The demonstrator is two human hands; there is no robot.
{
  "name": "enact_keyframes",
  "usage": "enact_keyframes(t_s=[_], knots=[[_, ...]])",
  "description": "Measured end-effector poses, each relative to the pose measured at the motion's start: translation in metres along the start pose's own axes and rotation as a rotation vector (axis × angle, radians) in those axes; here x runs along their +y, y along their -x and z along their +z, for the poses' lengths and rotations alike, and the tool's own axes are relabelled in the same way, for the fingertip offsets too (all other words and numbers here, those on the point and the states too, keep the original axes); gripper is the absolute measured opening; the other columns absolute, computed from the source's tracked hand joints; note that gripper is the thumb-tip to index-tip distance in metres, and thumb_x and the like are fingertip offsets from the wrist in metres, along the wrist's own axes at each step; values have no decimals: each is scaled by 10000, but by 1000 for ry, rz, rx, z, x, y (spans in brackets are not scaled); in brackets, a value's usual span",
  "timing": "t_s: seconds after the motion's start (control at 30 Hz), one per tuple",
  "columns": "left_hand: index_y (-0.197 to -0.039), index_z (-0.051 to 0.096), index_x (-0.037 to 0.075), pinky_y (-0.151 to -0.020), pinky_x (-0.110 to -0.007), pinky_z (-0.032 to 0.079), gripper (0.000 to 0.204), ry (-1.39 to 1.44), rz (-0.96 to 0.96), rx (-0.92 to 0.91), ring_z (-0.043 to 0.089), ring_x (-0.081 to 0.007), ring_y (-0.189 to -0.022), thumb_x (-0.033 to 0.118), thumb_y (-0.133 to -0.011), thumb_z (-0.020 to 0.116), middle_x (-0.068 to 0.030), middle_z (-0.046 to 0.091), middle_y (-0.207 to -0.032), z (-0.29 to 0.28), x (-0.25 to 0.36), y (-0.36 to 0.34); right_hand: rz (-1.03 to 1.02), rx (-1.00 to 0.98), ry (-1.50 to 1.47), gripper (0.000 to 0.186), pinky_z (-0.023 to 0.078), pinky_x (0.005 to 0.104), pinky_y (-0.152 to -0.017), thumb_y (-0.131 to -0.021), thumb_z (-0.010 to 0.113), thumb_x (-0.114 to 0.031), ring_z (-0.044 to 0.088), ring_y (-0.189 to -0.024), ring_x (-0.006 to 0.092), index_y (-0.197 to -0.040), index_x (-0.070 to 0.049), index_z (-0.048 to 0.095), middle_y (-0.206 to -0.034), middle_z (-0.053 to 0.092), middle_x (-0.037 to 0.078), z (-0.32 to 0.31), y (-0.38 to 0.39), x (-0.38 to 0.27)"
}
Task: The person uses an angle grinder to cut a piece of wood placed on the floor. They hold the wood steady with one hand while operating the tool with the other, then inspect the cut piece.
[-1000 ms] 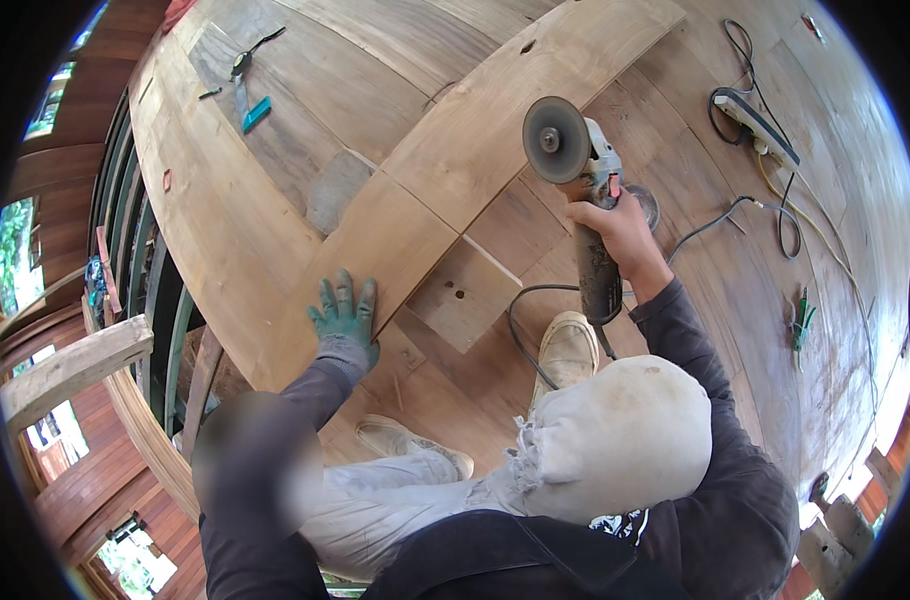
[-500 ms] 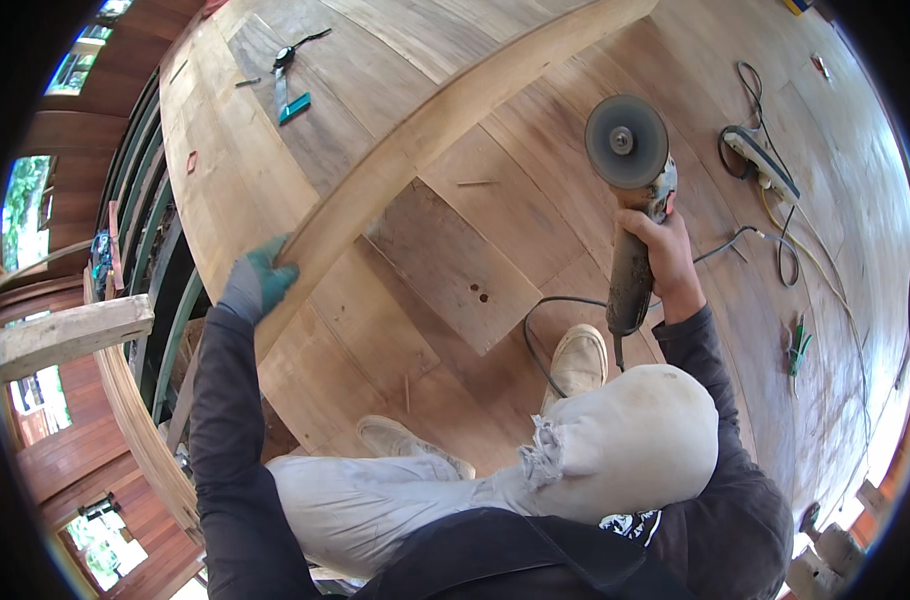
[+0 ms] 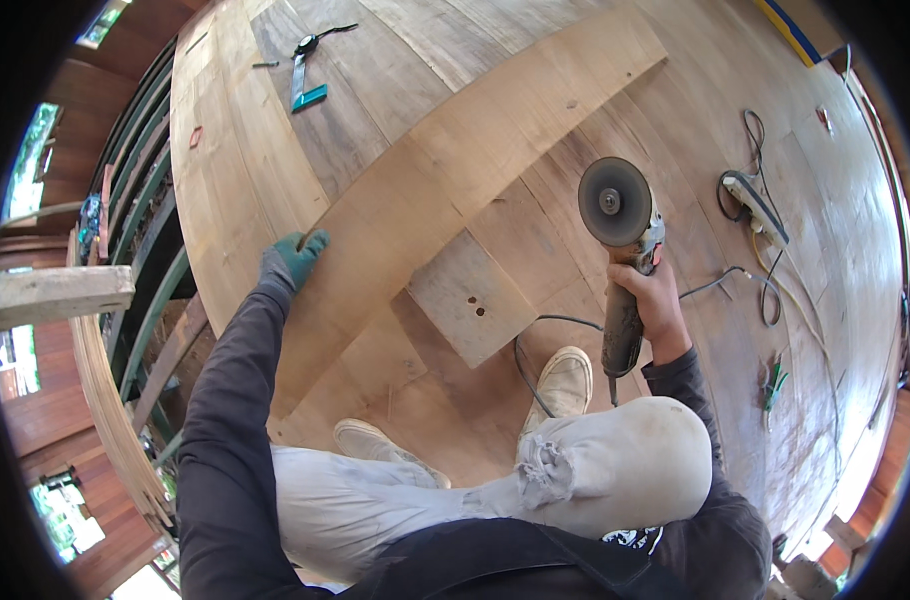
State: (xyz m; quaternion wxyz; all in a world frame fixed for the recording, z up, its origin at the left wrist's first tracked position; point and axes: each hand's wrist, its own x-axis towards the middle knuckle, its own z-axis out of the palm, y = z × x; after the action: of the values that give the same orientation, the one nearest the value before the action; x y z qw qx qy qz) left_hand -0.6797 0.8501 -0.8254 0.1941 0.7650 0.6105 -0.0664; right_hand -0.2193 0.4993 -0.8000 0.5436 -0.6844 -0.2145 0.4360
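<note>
My left hand point(image 3: 297, 260), in a green and grey glove, grips the left edge of a long wooden plank point(image 3: 445, 165). The plank runs slantwise from near my left leg to the far right, its broad face turned up toward me. In my bare right hand point(image 3: 655, 300) is an angle grinder point(image 3: 623, 325), held by its body, with the dark round disc point(image 3: 613, 202) pointing away from me and apart from the plank. I cannot tell whether the disc spins. Under the plank's near side a short board point(image 3: 473, 305) with two dark holes lies on the floor.
A try square point(image 3: 305, 90) and a tape measure point(image 3: 307, 44) lie beyond the plank. To the right are a power strip point(image 3: 757, 208), loose cables and a green clip-like item point(image 3: 774, 385). Along the left, the floorboards point(image 3: 215, 200) end at an open edge over dark beams point(image 3: 150, 240).
The plank has turned from its narrow edge to show its broad face, with my left hand still on it. The grinder sits slightly lower in view, still in my right hand.
</note>
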Motion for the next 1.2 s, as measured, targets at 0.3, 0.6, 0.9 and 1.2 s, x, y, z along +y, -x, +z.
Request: enact_keyframes(t_s=[0.3, 0.6, 0.9, 1.2], knots=[[-1272, 782, 51, -988, -457, 579, 719, 135, 5, -295, 773, -393, -1105, 705, -1009, 639, -246, 798, -1168, 58, -5, 37, 85, -86, 137, 287, 548, 326, -651, -872, 790, -143, 671, -708, 155, -1123, -35, 702, -884, 691, 32, 10, -5, -11], [-1313, 732, 52, -1027, -466, 556, 715, 96, 72, -273, 738, -395, -1162, 689, -995, 667, -223, 775, -1269, 34, -52, 2, 60, -226, 383, 311, 524, 324, -751, -869, 828, -180, 648, -833, 129, -1117, -21, 728, -961, 696, 23, 37, -52, -68], [-1162, 799, 34, -966, -496, 579, 772, 8, -132, -102, 757, -450, -1067, 763, -952, 652, -261, 791, -1087, 84, -114, 74, 6, -342, 717, 332, 531, 341, -749, -825, 867, -230, 647, -821, 137, -1048, -11, 755, -918, 711, 22, 97, -86, -78], [-1127, 788, 57, -881, -506, 577, 782, 115, -186, -66, 750, -459, -972, 800, -936, 636, -265, 772, -1015, 95, -112, 92, 87, -443, 755, 390, 552, 345, -788, -801, 878, -220, 655, -828, 148, -1092, 2, 744, -952, 725, 37, 80, -50, -32]])
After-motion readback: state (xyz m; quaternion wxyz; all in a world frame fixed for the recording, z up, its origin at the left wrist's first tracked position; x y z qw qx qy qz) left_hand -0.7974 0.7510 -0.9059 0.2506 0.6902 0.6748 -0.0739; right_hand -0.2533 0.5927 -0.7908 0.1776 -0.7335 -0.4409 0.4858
